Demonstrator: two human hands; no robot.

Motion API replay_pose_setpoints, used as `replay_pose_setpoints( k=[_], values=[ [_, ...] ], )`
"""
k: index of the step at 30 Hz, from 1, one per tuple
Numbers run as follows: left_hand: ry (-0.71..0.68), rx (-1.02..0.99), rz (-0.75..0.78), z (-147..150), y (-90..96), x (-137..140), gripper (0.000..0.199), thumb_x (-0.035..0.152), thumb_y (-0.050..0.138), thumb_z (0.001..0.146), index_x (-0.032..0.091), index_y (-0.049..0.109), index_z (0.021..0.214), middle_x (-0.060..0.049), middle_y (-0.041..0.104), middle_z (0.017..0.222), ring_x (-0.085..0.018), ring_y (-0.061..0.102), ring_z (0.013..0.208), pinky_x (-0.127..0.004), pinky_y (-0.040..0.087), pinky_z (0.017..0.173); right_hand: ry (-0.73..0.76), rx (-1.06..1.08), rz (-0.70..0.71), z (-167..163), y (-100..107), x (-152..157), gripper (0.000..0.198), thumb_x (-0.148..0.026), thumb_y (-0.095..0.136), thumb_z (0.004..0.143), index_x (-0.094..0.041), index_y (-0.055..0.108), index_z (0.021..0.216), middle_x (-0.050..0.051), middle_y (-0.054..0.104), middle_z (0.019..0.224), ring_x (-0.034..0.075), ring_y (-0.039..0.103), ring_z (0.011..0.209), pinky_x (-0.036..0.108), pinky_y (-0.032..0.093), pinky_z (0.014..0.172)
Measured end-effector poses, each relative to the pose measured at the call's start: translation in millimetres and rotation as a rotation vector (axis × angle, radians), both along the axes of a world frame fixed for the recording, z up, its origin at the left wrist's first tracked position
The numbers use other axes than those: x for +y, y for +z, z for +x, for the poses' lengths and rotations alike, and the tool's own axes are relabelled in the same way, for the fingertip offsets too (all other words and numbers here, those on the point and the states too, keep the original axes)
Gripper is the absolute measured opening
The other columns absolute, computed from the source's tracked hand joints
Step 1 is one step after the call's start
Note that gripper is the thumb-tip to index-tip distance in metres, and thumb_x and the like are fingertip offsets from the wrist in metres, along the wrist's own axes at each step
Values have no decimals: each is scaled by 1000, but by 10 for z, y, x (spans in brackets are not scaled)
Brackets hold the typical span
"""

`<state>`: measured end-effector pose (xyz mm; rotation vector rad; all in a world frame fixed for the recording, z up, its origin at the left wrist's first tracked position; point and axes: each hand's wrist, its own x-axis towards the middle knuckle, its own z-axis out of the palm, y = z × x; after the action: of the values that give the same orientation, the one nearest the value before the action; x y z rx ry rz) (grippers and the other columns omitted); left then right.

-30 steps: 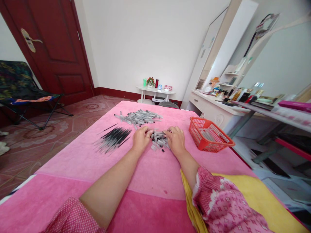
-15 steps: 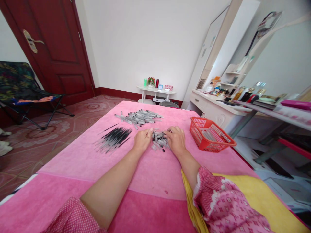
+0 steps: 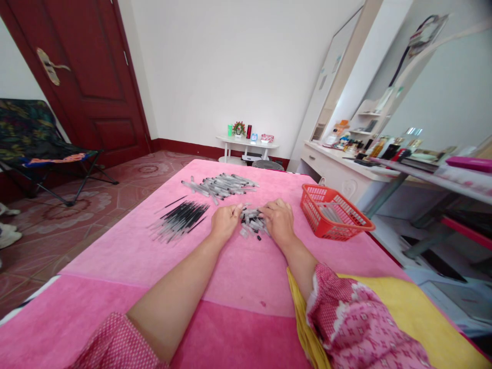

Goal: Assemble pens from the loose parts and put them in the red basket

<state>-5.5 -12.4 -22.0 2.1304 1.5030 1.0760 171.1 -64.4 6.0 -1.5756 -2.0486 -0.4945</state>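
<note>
A small heap of pen caps [image 3: 252, 223], clear and grey with black parts, lies on the pink cloth [image 3: 246, 271] between my hands. On its left side is my left hand [image 3: 225, 222], its thumb and fingers pressed together; whatever it grips is too small or hidden to name. My right hand [image 3: 280, 219] curls over the heap's right edge with bent fingers, and their tips are partly hidden among the caps. Further back lies a pile of clear pen barrels [image 3: 226, 185]. Black ink refills [image 3: 184, 218] are spread out left of my left hand.
An orange-red plastic basket [image 3: 333, 212] holding some pale sticks stands to the right. Yellow cloth [image 3: 400, 302] lies under my right sleeve. Beyond are a dressing table [image 3: 334, 169] with bottles, a low white shelf [image 3: 246, 143] and a folding chair [image 3: 42, 138].
My right hand's fingers have shifted slightly and look flatter over the caps. My left hand stays almost in place. The piles look the same.
</note>
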Motion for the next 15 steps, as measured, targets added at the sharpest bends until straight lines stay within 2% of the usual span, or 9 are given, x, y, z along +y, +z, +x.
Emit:
replay_pose_setpoints(
  k=[5,8,10,12,15],
  values=[
    [52,-25,-12,-14,17,-23,58,55,24,87,18,54,53,-2,53,52,-14,48,53,-24,23,50,-13,33,33,1,9,-6,16,-35,58,81,-25,69,88,3,64,86,20,42,86,33,23,71],
    [32,-114,48,-25,36,-34,43,51,33,86,20,62,79,-1,63,67,-14,54,62,-23,30,55,-42,54,41,21,-14,3,16,-35,58,81,-25,69,87,3,64,86,20,42,85,33,23,71],
    [-31,-159,82,-25,36,-33,31,47,45,82,22,61,92,0,66,78,-14,56,66,-22,33,58,-53,63,37,35,-28,6,16,-35,58,81,-25,69,88,3,64,86,20,43,85,33,23,71],
    [-75,-153,93,-20,25,-28,25,42,52,78,22,62,89,0,66,79,-13,56,67,-22,33,58,-55,67,27,41,-35,5,17,-35,57,82,-25,69,89,3,64,87,20,43,85,33,23,71],
    [-53,-77,94,-18,10,-30,30,42,46,82,19,61,71,-1,63,67,-14,54,63,-23,30,56,-47,78,15,37,-30,-1,16,-34,58,81,-26,69,89,3,64,87,20,43,85,33,23,71]
  ],
)
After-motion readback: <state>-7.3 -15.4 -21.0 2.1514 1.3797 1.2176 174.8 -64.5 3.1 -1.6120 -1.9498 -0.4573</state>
